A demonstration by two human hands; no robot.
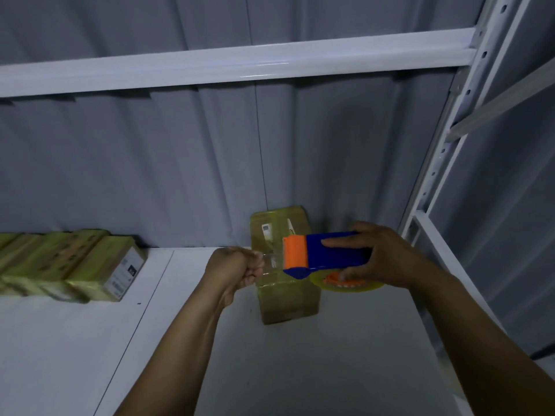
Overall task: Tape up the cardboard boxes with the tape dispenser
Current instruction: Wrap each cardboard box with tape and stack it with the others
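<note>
Left hand (237,265) pinches clear tape (271,262) end; right hand (381,256) grips blue-orange dispenser (324,253), both held over box (285,295) on white shelf (330,355).

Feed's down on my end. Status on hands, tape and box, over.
Right hand grips tape dispenser. Left hand pinches pulled tape end. Cardboard box beneath, on shelf. Nothing blocking the box.

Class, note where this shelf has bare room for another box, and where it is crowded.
Free: white shelf board between the row of yellow-taped cardboard boxes and the lone taped cardboard box, and along its near edge. Crowded: above the lone box, left hand, right hand and blue-and-orange tape dispenser.
</note>
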